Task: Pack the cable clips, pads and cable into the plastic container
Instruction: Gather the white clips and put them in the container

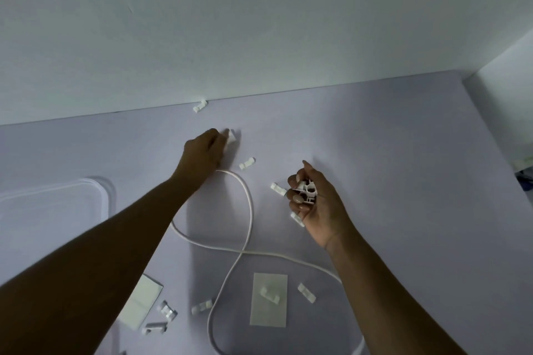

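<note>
Far centre, my left hand [206,150] pinches single cable clip [231,138]; right hand [317,202] curls round gathered clips [308,193]. I'd lift straight, pinch firm, carry to plastic container [86,181] at left.

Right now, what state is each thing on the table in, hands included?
Left hand: pinches single clip on the table.
Right hand: holds clip bunch.
Cable: loose on table, crossing itself.
Pad: flat, one clip resting on it.
Plastic container: at left, contents unclear.
Loose clips: scattered, unpacked.
</note>
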The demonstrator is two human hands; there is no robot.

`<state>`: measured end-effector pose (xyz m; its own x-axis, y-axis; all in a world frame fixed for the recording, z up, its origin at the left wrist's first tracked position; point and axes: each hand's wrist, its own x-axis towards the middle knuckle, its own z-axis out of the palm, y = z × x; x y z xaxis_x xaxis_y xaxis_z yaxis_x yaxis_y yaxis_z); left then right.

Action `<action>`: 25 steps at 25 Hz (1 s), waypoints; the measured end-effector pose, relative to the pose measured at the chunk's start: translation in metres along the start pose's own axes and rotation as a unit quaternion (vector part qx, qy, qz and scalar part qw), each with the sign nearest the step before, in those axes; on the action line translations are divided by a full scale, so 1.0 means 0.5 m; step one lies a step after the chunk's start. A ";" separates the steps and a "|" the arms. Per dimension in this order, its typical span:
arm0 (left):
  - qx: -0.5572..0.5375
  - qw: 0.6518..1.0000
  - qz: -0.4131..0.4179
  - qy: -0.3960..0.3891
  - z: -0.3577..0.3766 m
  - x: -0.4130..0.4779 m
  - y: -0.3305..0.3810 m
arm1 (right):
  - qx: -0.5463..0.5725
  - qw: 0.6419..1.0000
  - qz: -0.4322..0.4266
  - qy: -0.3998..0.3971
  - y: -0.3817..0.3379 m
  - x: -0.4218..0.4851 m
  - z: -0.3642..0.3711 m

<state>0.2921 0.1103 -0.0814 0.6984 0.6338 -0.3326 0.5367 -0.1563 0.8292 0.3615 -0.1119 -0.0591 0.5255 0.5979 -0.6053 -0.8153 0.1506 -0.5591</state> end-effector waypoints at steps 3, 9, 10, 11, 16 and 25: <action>-0.521 0.822 -0.182 -0.139 -0.028 -0.010 0.015 | 0.002 1.000 0.003 -0.001 0.016 -0.001 0.001; -0.540 0.812 -0.152 -0.162 -0.046 -0.009 0.036 | 0.010 1.000 -0.007 0.008 0.022 -0.007 0.016; -0.506 0.836 -0.151 -0.149 -0.048 -0.001 0.042 | 0.019 1.000 -0.008 0.010 0.022 -0.008 0.018; -0.426 0.885 -0.144 -0.116 -0.046 0.009 0.045 | 0.027 1.000 -0.009 0.012 0.022 -0.009 0.017; 0.316 0.945 0.054 0.068 -0.013 0.039 0.047 | 0.025 1.000 -0.012 0.005 0.026 -0.017 -0.001; 0.458 0.884 0.086 0.043 0.035 -0.001 0.044 | 0.055 0.997 -0.028 0.041 0.028 -0.090 -0.039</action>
<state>0.3119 0.0933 -0.0709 0.7898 0.5899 -0.1681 0.6115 -0.7789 0.1396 0.3310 -0.1520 -0.0508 0.5859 0.5203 -0.6213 -0.8031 0.2708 -0.5307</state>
